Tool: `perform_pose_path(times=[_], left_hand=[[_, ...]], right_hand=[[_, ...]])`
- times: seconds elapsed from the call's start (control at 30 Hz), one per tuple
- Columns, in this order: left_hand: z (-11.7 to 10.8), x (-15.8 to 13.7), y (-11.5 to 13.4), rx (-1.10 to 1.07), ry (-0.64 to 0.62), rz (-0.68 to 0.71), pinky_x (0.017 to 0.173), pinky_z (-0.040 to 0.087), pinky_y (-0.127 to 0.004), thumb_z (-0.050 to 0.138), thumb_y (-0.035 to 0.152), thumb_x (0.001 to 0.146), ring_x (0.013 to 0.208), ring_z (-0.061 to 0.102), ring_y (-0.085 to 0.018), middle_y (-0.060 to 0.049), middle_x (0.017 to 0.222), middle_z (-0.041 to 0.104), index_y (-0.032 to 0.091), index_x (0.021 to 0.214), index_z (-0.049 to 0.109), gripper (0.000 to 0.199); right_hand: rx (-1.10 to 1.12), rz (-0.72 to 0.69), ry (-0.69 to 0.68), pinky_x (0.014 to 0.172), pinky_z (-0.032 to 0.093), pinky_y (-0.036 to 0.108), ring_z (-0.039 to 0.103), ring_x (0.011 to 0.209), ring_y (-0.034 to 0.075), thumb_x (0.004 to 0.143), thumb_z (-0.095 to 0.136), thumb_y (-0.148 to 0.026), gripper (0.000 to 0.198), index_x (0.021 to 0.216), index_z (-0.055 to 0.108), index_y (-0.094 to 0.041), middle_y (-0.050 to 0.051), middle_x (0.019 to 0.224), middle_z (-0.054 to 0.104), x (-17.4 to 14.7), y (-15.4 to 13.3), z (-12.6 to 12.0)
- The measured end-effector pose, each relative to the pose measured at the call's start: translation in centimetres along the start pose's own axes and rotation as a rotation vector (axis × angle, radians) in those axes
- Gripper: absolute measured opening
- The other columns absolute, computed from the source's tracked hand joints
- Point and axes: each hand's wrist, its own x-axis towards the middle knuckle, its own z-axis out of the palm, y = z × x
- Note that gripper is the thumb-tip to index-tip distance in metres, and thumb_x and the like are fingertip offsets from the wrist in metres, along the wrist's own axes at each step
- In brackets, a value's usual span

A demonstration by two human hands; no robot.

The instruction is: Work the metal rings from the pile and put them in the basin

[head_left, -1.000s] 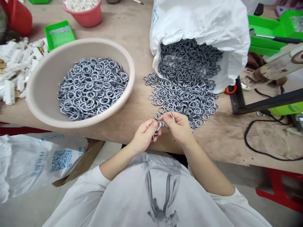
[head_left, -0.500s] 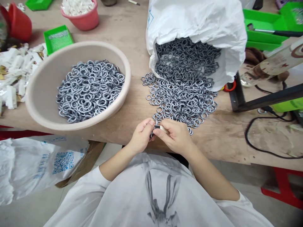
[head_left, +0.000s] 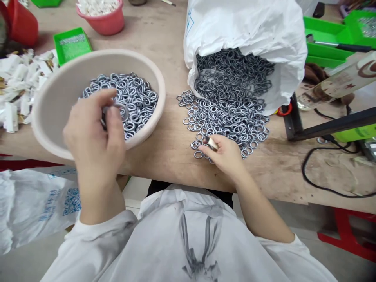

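Observation:
My left hand (head_left: 95, 129), slightly blurred, is raised over the large beige basin (head_left: 53, 129) of grey metal-looking rings (head_left: 133, 96). Its thumb and fingers pinch a grey ring (head_left: 123, 111), and something dark shows deeper between the fingers. At the front of the loose ring pile (head_left: 226, 117), my right hand (head_left: 227, 156) is closed around a small pale-handled tool with a dark end (head_left: 212, 143). What kind of tool it is I cannot make out. The pile spills from the mouth of a white sack (head_left: 243, 27) lying on the table.
Left of the basin lie white plastic pieces (head_left: 22, 84) and a green tray (head_left: 72, 45). A pink bowl (head_left: 102, 21) of white parts stands behind. At right are a black metal frame (head_left: 296, 125), a black cable (head_left: 307, 172) and green bins (head_left: 329, 37).
My hands have moved apart from their meeting point at the table edge. The left went up and left over the basin with a ring; the right moved slightly right and forward, tool still held.

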Motion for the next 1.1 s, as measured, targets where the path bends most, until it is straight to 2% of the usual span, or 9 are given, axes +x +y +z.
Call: perform_pose_path(times=[0.07, 0.2, 0.33, 0.43, 0.53, 0.63, 0.8, 0.97, 1.1], left_hand=[[-1.0, 2.0, -1.3, 0.255, 0.002, 0.011, 0.098, 0.028, -0.056, 0.058, 0.041, 0.091, 0.139, 0.035, -0.036, -0.007, 0.123, 0.069, 0.026, 0.109, 0.07, 0.027], [-1.0, 2.7, -2.9, 0.025, -0.099, -0.029, 0.091, 0.029, -0.053, 0.065, 0.039, 0.087, 0.15, 0.011, -0.039, -0.005, 0.142, 0.058, 0.031, 0.119, 0.067, 0.034], [1.2, 0.0, -1.9, 0.123, 0.053, 0.182, 0.102, 0.033, -0.051, 0.058, 0.034, 0.092, 0.132, 0.047, -0.03, -0.004, 0.133, 0.064, 0.032, 0.12, 0.066, 0.029], [5.0, -2.5, -0.6, -0.014, -0.202, 0.372, 0.101, 0.038, -0.043, 0.052, 0.029, 0.094, 0.105, 0.062, -0.023, -0.005, 0.109, 0.072, 0.025, 0.108, 0.068, 0.021], [9.3, -4.4, -0.1, -0.162, -0.423, 0.213, 0.095, 0.041, -0.039, 0.047, 0.039, 0.097, 0.104, 0.06, -0.024, -0.01, 0.109, 0.07, 0.02, 0.107, 0.065, 0.029], [12.0, -5.3, 0.1, -0.387, -0.479, -0.025, 0.079, 0.042, -0.033, 0.039, 0.048, 0.099, 0.083, 0.056, -0.019, -0.006, 0.084, 0.064, 0.019, 0.083, 0.059, 0.039], [12.7, -5.8, 1.0, -0.903, -0.527, -0.401, 0.063, 0.039, -0.026, 0.051, 0.065, 0.089, 0.063, 0.044, -0.012, 0.001, 0.066, 0.048, 0.019, 0.07, 0.049, 0.05], [12.6, -6.1, 1.7, -1.107, -0.558, -0.539, 0.058, 0.036, -0.024, 0.063, 0.061, 0.083, 0.057, 0.037, -0.009, 0.003, 0.058, 0.04, 0.018, 0.063, 0.046, 0.05], [12.7, -6.1, 1.7, -1.169, -0.474, -0.652, 0.056, 0.034, -0.022, 0.071, 0.057, 0.077, 0.056, 0.036, -0.008, 0.004, 0.059, 0.041, 0.017, 0.063, 0.049, 0.048]], right_hand=[[-0.25, -0.035, -0.078, 0.059, 0.031, 0.028, 0.057, 0.072, 0.018, 0.085, 0.07, -0.042, 0.024, 0.1, 0.072, -0.024, 0.004, 0.088, 0.065, 0.2, -0.5, 0.3], [-0.491, -0.01, -0.133, 0.055, 0.026, 0.03, 0.059, 0.071, 0.02, 0.091, 0.062, -0.035, 0.021, 0.106, 0.072, -0.025, 0.008, 0.099, 0.065, 0.8, -1.2, 1.1], [-0.392, 0.015, -0.085, 0.057, 0.028, 0.03, 0.058, 0.073, 0.02, 0.091, 0.059, -0.03, 0.016, 0.091, 0.073, -0.022, 0.007, 0.093, 0.062, 1.4, -1.0, 1.1], [-0.009, 0.025, -0.006, 0.06, 0.035, 0.028, 0.054, 0.072, 0.017, 0.09, 0.061, -0.032, 0.016, 0.084, 0.068, -0.019, 0.004, 0.083, 0.059, 1.3, -0.9, 0.5], [0.535, 0.084, -0.12, 0.055, 0.035, 0.025, 0.045, 0.059, 0.012, 0.09, 0.061, -0.047, 0.03, 0.083, 0.063, -0.019, -0.002, 0.066, 0.05, 0.5, -1.5, 0.3], [0.76, 0.151, -0.172, 0.051, 0.034, 0.024, 0.04, 0.053, 0.01, 0.087, 0.063, -0.056, 0.037, 0.085, 0.062, -0.019, -0.004, 0.063, 0.048, -0.7, -2.5, 0.5], [0.495, -0.081, 0.104, 0.078, 0.046, 0.03, 0.06, 0.085, 0.018, 0.083, 0.072, -0.05, 0.032, 0.1, 0.068, -0.023, 0.003, 0.094, 0.066, -1.4, -3.0, 1.1], [0.494, -0.067, 0.033, 0.065, 0.042, 0.029, 0.055, 0.069, 0.016, 0.095, 0.05, -0.059, 0.042, 0.086, 0.064, -0.02, 0.002, 0.075, 0.061, -1.0, -2.2, 0.4], [0.198, -0.236, 0.001, 0.062, 0.035, 0.028, 0.051, 0.066, 0.015, 0.097, 0.046, -0.058, 0.046, 0.077, 0.061, -0.019, 0.002, 0.071, 0.056, -1.8, -2.5, 0.0]])
